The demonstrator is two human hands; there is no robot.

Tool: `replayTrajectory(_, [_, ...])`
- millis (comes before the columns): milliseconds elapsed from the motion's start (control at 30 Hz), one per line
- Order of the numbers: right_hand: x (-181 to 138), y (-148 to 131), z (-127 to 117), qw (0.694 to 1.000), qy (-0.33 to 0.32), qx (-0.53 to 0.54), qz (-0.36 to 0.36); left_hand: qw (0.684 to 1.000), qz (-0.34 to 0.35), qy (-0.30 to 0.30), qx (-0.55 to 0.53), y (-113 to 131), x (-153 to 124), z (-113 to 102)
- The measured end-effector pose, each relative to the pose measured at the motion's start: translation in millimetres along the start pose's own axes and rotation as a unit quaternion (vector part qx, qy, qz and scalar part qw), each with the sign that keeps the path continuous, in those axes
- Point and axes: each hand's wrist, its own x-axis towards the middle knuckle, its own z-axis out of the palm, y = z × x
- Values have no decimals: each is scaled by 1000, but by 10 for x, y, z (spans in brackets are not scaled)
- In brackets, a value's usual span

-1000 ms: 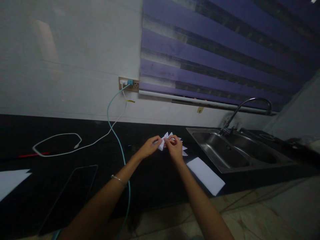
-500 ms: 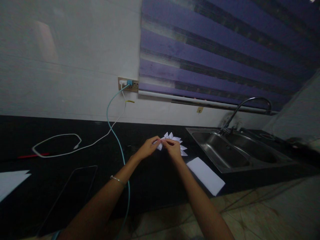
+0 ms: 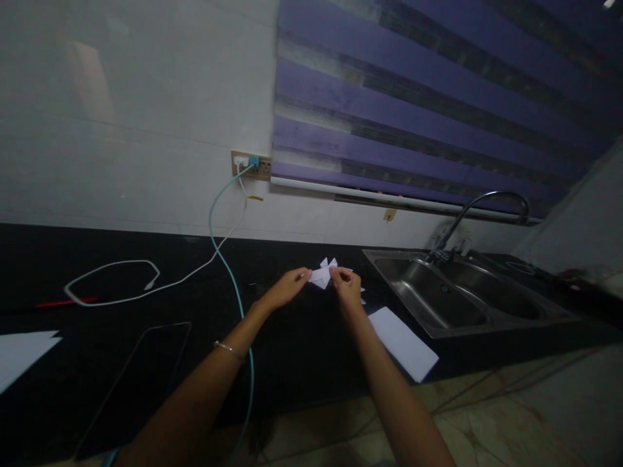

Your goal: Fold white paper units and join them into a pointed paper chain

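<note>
A small piece of folded white paper is stretched between my two hands above the dark counter. My left hand pinches its left end, and a bracelet circles that wrist. On the right end, the fingers of my right hand are closed. Behind the paper, pointed folded paper pieces stick up, partly hidden by my right hand. A folded white sheet lies on the counter beside my right forearm.
A double steel sink with a curved faucet is set in at the right. A teal cable runs under my left forearm. A white cable, red pen-like stick, dark flat rectangular device and white papers lie left.
My hands have moved apart, right hand shifting right, so the paper between them shows more. Several pointed pieces behind are now more covered by my right hand.
</note>
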Motion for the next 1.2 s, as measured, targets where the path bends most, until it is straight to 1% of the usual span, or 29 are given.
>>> replayTrajectory(167, [34,69,16,997,10,61,46,999,8,43,22,-26,9,0])
replayTrajectory(300, [33,46,38,991,3,104,84,998,37,48,31,-27,4,-22])
replayTrajectory(400, [20,14,52,987,4,126,95,996,42,68,43,-19,-3,-18])
replayTrajectory(467, [14,7,55,988,5,129,90,995,35,75,50,-7,-9,-5])
replayTrajectory(533, [13,17,53,989,9,125,84,996,32,70,38,17,-16,10])
replayTrajectory(700, [22,64,43,994,41,80,67,998,52,28,-32,79,-37,29])
replayTrajectory(767, [20,66,41,995,53,60,54,997,60,13,-42,87,-48,35])
replayTrajectory(867, [8,44,39,997,62,36,29,997,66,6,-27,94,-65,45])
replayTrajectory(1033, [-3,0,45,999,52,6,-5,998,56,26,12,140,-78,46])
replayTrajectory(1200, [3,-25,48,997,42,-41,-42,999,41,-1,-1,161,-86,21])
